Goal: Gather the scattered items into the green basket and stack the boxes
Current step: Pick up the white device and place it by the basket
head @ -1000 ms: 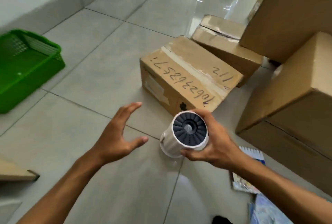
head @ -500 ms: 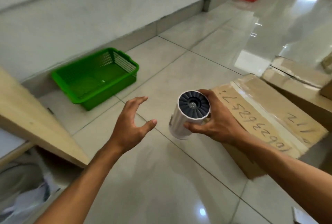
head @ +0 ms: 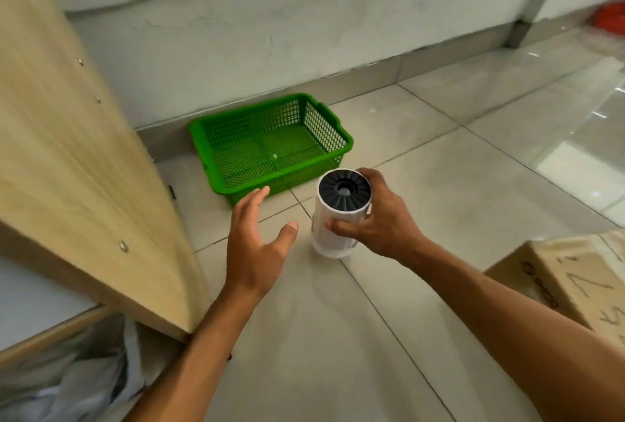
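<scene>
My right hand (head: 382, 218) grips a white cylinder with a dark finned top (head: 340, 215), held upright above the floor tiles. My left hand (head: 255, 242) hovers open to its left, fingers spread, holding nothing. The green mesh basket (head: 334, 124) sits on the floor against the wall, just beyond both hands; apart from a small pale speck, nothing shows inside it. A cardboard box with handwritten digits (head: 575, 279) shows at the right edge, partly behind my right forearm.
A tall wooden panel (head: 67, 151) stands close on the left, with plastic sheeting (head: 67, 384) under it. The grey wall and skirting run behind the basket. Something red (head: 608, 16) lies far back right. Glossy floor tiles stretch to the right.
The view has swung left from the boxes toward the wall; the basket is now central and closer. My right hand keeps its grip on the cylinder, and my left hand stays open beside it.
</scene>
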A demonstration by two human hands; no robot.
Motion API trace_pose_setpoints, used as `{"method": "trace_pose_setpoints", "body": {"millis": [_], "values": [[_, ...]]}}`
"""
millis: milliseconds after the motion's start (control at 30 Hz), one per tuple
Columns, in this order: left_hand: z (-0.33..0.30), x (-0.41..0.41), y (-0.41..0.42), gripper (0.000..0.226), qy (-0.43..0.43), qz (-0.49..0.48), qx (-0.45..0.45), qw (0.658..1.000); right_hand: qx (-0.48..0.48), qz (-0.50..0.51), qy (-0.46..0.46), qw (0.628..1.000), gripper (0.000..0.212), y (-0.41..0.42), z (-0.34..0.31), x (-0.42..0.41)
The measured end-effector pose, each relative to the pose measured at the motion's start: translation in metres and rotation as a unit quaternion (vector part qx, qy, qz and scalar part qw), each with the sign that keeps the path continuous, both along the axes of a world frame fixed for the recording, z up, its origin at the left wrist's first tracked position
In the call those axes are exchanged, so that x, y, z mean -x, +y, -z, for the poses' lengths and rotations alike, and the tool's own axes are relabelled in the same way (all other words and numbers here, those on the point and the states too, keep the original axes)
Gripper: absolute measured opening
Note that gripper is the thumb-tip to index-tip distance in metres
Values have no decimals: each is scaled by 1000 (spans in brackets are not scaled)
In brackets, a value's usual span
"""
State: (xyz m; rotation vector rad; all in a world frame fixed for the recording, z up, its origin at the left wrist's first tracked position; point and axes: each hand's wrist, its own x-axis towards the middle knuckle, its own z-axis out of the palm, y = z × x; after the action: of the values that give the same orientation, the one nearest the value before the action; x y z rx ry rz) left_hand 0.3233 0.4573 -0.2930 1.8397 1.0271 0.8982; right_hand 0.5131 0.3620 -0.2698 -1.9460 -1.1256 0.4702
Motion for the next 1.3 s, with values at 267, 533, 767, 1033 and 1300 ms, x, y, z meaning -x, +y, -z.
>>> {"method": "trace_pose_setpoints", "body": {"millis": [267, 533, 767, 1033, 1300], "values": [[23, 2, 7, 64, -36, -75, 68, 994, -9, -47, 59, 997, 85, 77, 36, 26], [23, 5, 9, 58, -89, -118, 75, 986, -24, -57, 90, 994, 84, 89, 41, 44], [16, 4, 4, 61, -87, -75, 106, 988, 10, -72, 120, 990, 108, 84, 39, 49], [1, 6, -19, 59, -69, -12, 11, 998, 9, -61, 27, 998, 113, 49, 24, 39], [-21, 7, -43, 61, -2, 95, -41, 995, -1, -58, -51, 997, 106, -11, -10, 25]]}}
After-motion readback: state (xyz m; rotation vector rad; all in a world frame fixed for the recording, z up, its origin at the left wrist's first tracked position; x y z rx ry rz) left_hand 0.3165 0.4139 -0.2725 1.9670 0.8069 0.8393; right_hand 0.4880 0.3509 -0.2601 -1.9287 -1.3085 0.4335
